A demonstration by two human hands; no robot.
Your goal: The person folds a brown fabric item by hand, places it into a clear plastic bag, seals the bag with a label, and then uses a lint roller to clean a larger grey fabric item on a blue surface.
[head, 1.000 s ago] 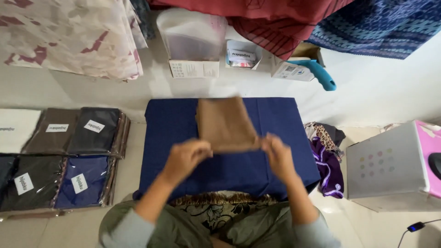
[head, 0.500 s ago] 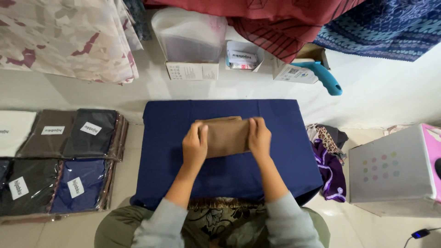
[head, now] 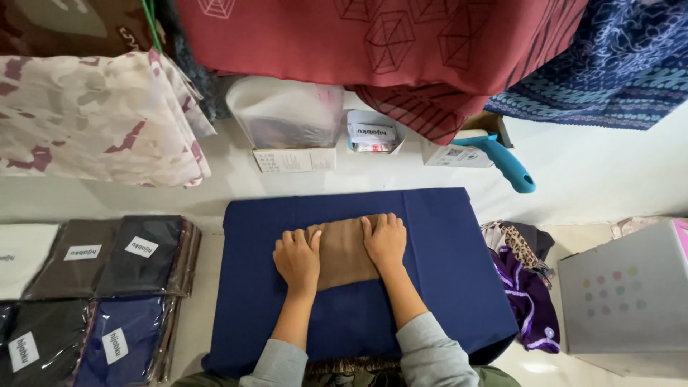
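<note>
Fingers of the left hand lie flat and close together, palm down on the left edge of the brown cloth; nothing is gripped, just pressed. Right hand is the same: fingers spread slightly, flat on the right edge. Both thumbs point inward over the cloth. The cloth is a small folded rectangle, lying in the middle of the blue pad, between the two hands.

Step in hand looks like pressing or smoothing the fold. To do it well: keep palms flat, even pressure on both sides, stroke from centre out to the edges so no crease gets trapped, and keep the edges square to the pad's front edge. Don't drag the cloth sideways; the pad's fabric may bunch under it.

Outward: grey sleeves lead back to the person at the bottom. Left of the pad, bagged dark folded cloths with white labels lie in rows. Right of it, a purple patterned heap and a grey box. Behind, against the white wall, stand a clear tub, small cartons and a blue-handled tool. Red, dark blue and pale printed fabrics hang above.
</note>
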